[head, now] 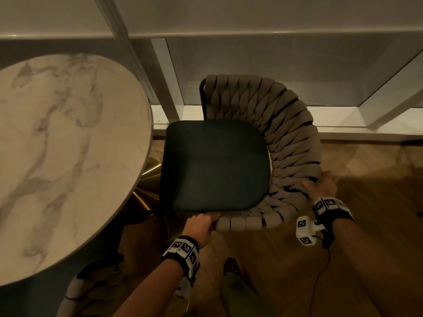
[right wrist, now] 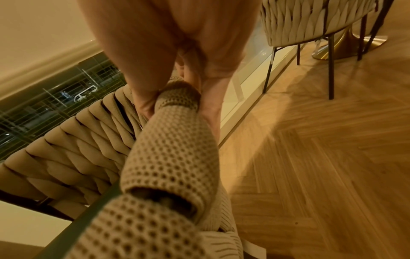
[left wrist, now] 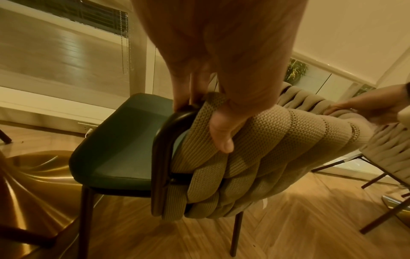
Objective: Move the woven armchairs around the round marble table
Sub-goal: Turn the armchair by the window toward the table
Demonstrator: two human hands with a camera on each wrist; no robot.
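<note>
Both hands clamp curved braided-knit back of woven armchair [head: 281, 133]; seat smooth, green.

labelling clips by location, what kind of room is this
Probably a dining corner in a home or restaurant: a round marble table on a brass base, woven armchairs and herringbone wood floor by a window.

Floor [head: 377, 225]: herringbone wood, warm tone; white window frame [head: 251, 115] w/ sill along far wall; bead chain [left wrist: 124, 43] of a blind hangs at window, left-wrist view; night street w/ pale vehicle [right wrist: 85, 95] visible thru glass; thin dark cable [head: 320, 271] trails over floor; green plant [left wrist: 296, 71] by far window.
</note>
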